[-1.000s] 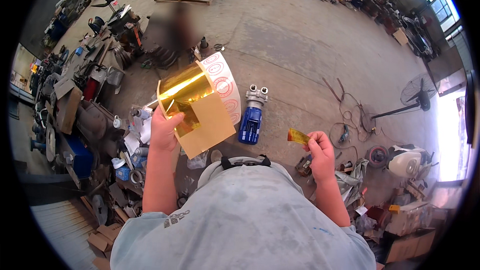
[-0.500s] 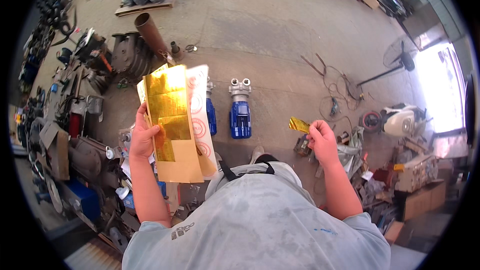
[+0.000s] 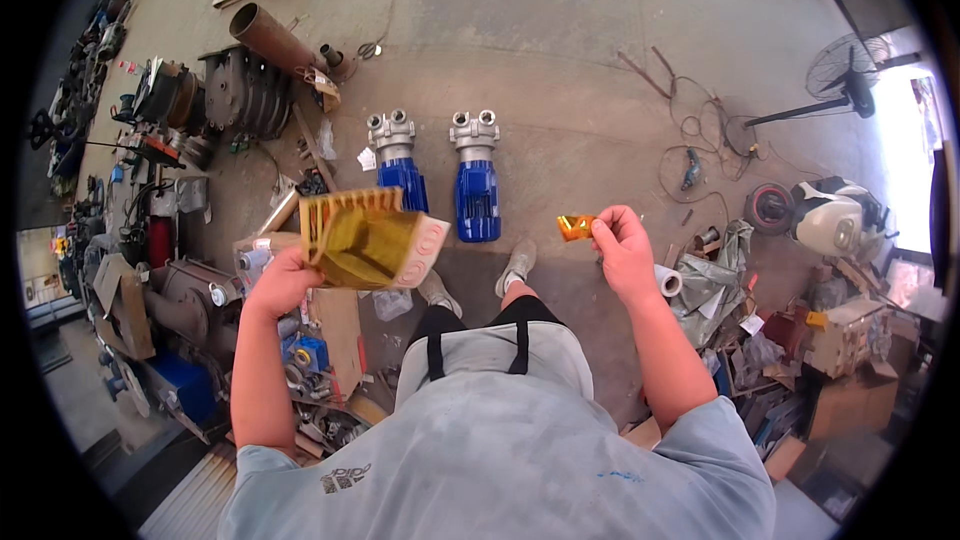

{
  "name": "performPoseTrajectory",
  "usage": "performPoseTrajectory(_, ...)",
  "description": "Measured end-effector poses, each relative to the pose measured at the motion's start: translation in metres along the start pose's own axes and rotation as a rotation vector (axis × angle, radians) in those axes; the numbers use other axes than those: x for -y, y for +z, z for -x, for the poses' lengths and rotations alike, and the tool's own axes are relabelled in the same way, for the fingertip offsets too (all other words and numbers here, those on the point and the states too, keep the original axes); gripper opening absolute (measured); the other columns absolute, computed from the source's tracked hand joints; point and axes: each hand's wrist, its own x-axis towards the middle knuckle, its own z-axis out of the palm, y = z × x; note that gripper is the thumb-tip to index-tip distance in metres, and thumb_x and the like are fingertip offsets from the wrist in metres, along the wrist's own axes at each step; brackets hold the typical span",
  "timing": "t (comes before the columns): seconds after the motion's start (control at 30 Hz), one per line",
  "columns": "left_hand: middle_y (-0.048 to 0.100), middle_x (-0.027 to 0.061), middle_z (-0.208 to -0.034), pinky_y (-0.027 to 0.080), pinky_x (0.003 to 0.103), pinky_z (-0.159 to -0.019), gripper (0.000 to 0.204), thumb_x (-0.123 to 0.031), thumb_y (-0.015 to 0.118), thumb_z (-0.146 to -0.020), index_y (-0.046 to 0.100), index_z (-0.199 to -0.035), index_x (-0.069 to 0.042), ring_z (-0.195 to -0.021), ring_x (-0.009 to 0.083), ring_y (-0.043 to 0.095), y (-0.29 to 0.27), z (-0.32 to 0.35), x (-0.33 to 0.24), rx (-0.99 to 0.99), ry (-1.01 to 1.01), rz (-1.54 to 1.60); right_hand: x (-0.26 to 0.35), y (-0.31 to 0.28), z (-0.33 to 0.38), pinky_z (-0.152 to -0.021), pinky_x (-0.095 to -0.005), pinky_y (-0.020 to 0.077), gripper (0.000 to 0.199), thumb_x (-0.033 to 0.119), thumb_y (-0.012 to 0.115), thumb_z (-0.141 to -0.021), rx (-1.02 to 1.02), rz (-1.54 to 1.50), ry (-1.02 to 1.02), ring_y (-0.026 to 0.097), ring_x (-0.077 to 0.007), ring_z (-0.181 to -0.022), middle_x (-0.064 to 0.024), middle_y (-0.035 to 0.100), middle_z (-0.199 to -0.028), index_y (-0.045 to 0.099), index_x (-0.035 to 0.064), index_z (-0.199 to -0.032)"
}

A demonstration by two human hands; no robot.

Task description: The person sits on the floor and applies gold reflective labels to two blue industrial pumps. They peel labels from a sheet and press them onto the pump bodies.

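My left hand [image 3: 283, 283] grips a stack of sheets by its left edge. A shiny gold sticker sheet [image 3: 365, 240] lies on top, and a white sheet with red round prints [image 3: 425, 245] sticks out at its right. Pinched between the thumb and fingers of my right hand [image 3: 622, 245] is a small gold label [image 3: 575, 228]. Two blue pumps with silver metal heads stand on the floor ahead: the left pump [image 3: 398, 165], whose lower end the sheets partly cover, and the right pump [image 3: 476, 190].
A rusty pipe [image 3: 268, 38] and a dark ribbed casting [image 3: 240, 90] lie at the far left. Cables with a drill [image 3: 691, 168] are on the floor at right, near a standing fan [image 3: 850, 90]. Boxes and scrap [image 3: 845, 340] crowd the right side.
The sheets have tipped from upright to flatter and moved lower, baring more of the left pump. My right hand, still pinching the label, has shifted slightly left and up. The view has shifted too.
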Motion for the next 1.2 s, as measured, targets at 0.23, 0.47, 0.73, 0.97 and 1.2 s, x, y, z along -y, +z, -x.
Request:
performPoseTrajectory(0.23,0.068,0.0123,-0.092,0.053,0.045,-0.083,0.021,0.002,0.066,-0.081,0.072,-0.097,-0.009,-0.094,0.0387,0.068,0.116,-0.095,-0.045,0.354,0.372,-0.669,-0.119,-0.037,-0.134,-0.074,-0.0216,0.0461,0.011,0.009,0.069,-0.108,0.007,0.09,0.058,0.055,-0.0033,-0.082,0.0036,0.061,-0.096,0.061,0.0053,-0.114)
performPoseTrajectory(0.47,0.066,0.0136,-0.08,0.049,0.051,-0.074,0.005,-0.012,0.063,-0.082,0.062,-0.083,-0.007,-0.08,0.0395,0.066,0.239,-0.286,0.074,0.627,0.561,-0.424,-0.279,0.017,-0.244,-0.075,-0.0213,0.0465,0.011,0.009,0.07,-0.107,0.076,0.038,0.109,0.054,-0.003,-0.083,0.0036,0.063,-0.098,0.062,0.0056,-0.113)
performPoseTrajectory(0.73,0.07,0.0196,-0.081,0.05,0.061,-0.072,0.015,-0.024,0.053,-0.098,0.061,-0.109,-0.015,-0.08,0.047,0.068,0.321,-0.39,0.23,0.76,0.307,-0.202,-0.456,0.104,-0.295,-0.078,-0.0219,0.049,0.013,0.007,0.071,-0.106,-0.291,-0.149,0.009,0.058,-0.0049,-0.086,0.0012,0.064,-0.1,0.063,0.0053,-0.116)
performPoseTrajectory(0.97,0.07,0.0138,-0.09,0.055,0.05,-0.077,0.019,-0.015,0.052,-0.107,0.051,-0.125,-0.011,-0.085,0.0389,0.072,0.325,-0.427,0.359,0.642,0.055,-0.078,-0.539,0.073,-0.276,-0.07,-0.0244,0.0494,0.012,0.005,0.068,-0.108,-0.726,-0.293,-0.009,0.061,-0.0085,-0.082,-0.0024,0.066,-0.103,0.061,0.0085,-0.116)
performPoseTrajectory(1.2,0.074,0.0028,-0.09,0.058,0.034,-0.068,0.027,-0.009,0.065,-0.099,0.055,-0.124,-0.011,-0.074,0.0185,0.072,0.3,-0.503,0.412,0.623,0.062,-0.102,-0.597,0.073,-0.307,-0.071,-0.0244,0.0505,0.014,0.004,0.071,-0.106,-0.58,-0.234,0.053,0.061,-0.0088,-0.082,-0.003,0.067,-0.103,0.062,0.0076,-0.116)
